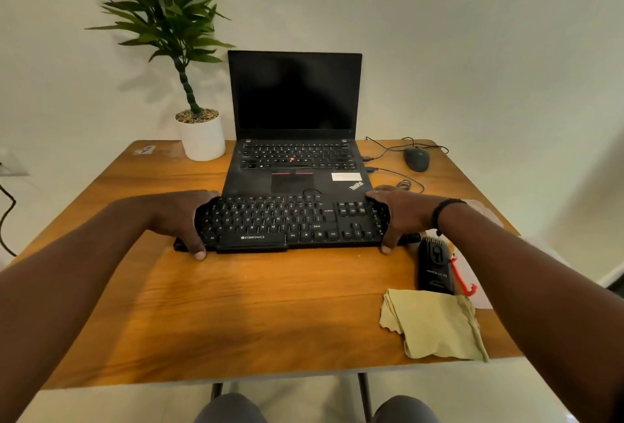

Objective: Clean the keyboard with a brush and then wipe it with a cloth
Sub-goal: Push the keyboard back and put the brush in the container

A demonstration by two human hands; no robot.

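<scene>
A potted plant stands at the far left of the wooden counter, beside an open laptop with a dark screen. The left hand grips the left end of the black keyboard: its fingers curl over the far edge and the thumb lies against the near edge, so the keyboard's end sits between them. The keyboard lies across the counter just in front of the laptop, its far edge over the laptop's front. The right hand holds the right end the same way, fingers wrapped over the far corner and thumb at the near edge. A black band circles that wrist. A mouse rests at the far right. Near the right forearm lies a black brush with a red loop, and just in front of it, touching or nearly so, a crumpled yellow-green cloth near the counter's front edge.
</scene>
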